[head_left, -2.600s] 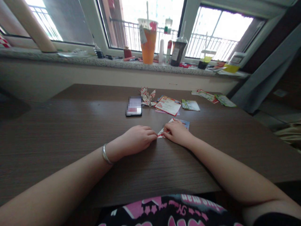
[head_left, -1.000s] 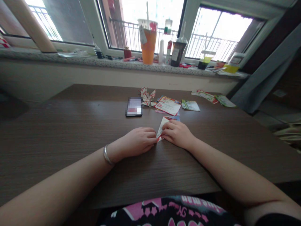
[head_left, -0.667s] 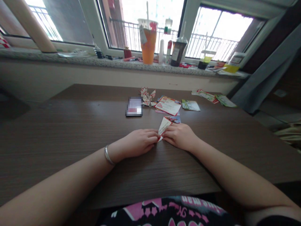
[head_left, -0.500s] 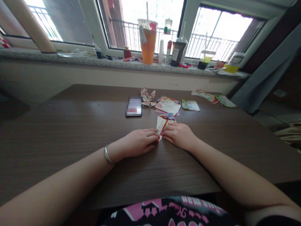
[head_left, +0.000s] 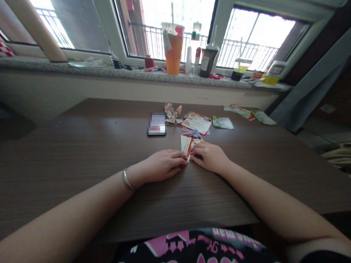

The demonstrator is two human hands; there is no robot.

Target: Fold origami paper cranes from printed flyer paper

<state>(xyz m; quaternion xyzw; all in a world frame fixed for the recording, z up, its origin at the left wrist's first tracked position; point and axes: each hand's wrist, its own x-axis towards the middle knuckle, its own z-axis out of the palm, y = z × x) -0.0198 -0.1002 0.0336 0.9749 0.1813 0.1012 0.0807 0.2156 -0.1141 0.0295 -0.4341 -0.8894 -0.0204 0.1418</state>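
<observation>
A folded paper card (head_left: 186, 143), cream with red edges and printing, lies on the table between my hands. My left hand (head_left: 166, 164), with a silver bangle at its wrist, has its fingers closed on the card's lower left edge. From the right, my right hand (head_left: 208, 155) bends its fingers down onto the other side of the card. The fingers hide the card's lower part and right side. Just beyond it lie a printed sheet (head_left: 197, 122) with a red border and a folded paper piece (head_left: 173, 114) with several points.
Left of the folded piece lies a phone (head_left: 157, 125) with a blurred screen. Stacked cards (head_left: 223, 123) and paper strips (head_left: 242, 112) are farther right on the brown table (head_left: 82, 146). The windowsill (head_left: 131, 75) carries an orange drink cup (head_left: 173, 51) and a dark cup (head_left: 207, 62).
The folded card has shifted slightly left and turned a little, its upper left flap standing more open. My right fingers have curled a bit more; my left hand stays nearly in place.
</observation>
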